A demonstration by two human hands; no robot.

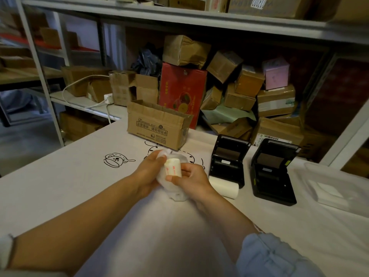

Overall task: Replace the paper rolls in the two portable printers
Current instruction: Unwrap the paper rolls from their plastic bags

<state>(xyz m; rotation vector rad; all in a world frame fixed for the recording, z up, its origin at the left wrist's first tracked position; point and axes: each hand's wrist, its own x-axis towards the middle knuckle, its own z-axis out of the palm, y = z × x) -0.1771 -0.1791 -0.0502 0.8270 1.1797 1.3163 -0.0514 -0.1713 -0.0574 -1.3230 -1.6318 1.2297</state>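
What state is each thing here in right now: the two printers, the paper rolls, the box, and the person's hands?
Left printer: lid open.
Right printer: lid open.
Wrapped roll: off the table, partly out of its plastic wrapper.
White roll: lying on its side, against the left printer's front.
Cardboard box: flaps open, upright on the table.
Left hand: gripping the wrapper.
Right hand: pinching the wrapped roll.
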